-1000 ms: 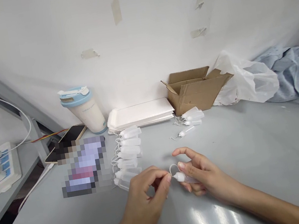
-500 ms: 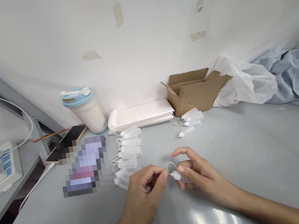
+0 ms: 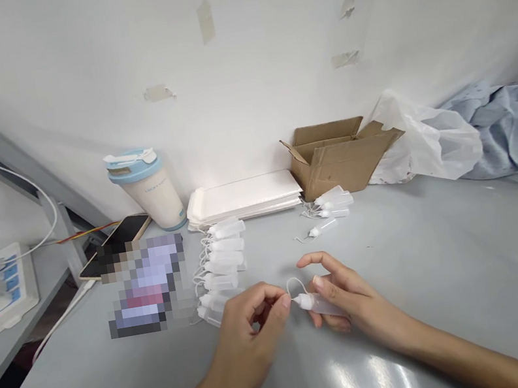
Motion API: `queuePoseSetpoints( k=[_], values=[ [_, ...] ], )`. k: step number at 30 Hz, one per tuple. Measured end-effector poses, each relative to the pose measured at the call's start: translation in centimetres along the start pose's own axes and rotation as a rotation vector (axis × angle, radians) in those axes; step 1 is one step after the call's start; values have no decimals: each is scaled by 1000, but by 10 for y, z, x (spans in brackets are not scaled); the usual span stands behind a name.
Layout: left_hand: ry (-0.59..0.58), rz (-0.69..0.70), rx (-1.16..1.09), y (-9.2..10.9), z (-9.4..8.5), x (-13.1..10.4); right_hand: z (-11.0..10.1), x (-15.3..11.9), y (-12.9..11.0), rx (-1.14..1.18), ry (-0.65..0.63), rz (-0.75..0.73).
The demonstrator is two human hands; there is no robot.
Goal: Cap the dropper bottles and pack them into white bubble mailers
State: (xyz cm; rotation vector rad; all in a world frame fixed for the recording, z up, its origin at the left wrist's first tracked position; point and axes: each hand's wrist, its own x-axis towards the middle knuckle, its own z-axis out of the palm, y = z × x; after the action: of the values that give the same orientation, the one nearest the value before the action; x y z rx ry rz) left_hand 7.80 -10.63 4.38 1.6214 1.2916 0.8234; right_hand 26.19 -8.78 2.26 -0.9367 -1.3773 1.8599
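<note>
A small translucent dropper bottle (image 3: 321, 303) lies in my right hand (image 3: 350, 298), its pointed tip turned left. My right thumb rests on top of its neck end, while the index finger sticks out above. At the tip, my left hand (image 3: 256, 327) pinches with thumb and index finger; the tiny cap there is hidden by the fingertips. A thin white strap (image 3: 293, 281) loops from that pinch back to the bottle's neck. Left of my left hand runs a column of similar dropper bottles (image 3: 223, 261). A smaller group of dropper bottles (image 3: 332, 197) lies beyond my right hand.
White flat boxes (image 3: 249, 192) are stacked by the wall beside an open cardboard box (image 3: 346, 166). A plastic bag (image 3: 433, 138) and blue cloth (image 3: 515, 124) lie at right. At left are a lidded cup (image 3: 152, 192), a phone (image 3: 123, 243) and a power strip (image 3: 1, 290).
My right thumb has lifted back a little along the bottle, so more of its neck and body shows. The left hand's pinch has stayed at the tip.
</note>
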Motion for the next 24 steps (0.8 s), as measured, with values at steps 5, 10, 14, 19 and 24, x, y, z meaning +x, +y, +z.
queuePoseSetpoints(
  k=[5, 10, 14, 19, 24],
  values=[
    [237, -7, -28, 1, -39, 9, -19, 0, -9, -415, 165, -143],
    [223, -120, -98, -13, -107, 23, -52, 8, -14, -874, 425, -296],
    [38, -292, 5, -15, -131, 23, -73, 16, -8, -1176, 424, -516],
    [-28, -308, 2, -12, -125, 23, -88, 24, 1, -1298, 366, -578],
    [53, -339, -25, -13, -120, 27, -93, 27, 5, -1363, 332, -582]
  ],
)
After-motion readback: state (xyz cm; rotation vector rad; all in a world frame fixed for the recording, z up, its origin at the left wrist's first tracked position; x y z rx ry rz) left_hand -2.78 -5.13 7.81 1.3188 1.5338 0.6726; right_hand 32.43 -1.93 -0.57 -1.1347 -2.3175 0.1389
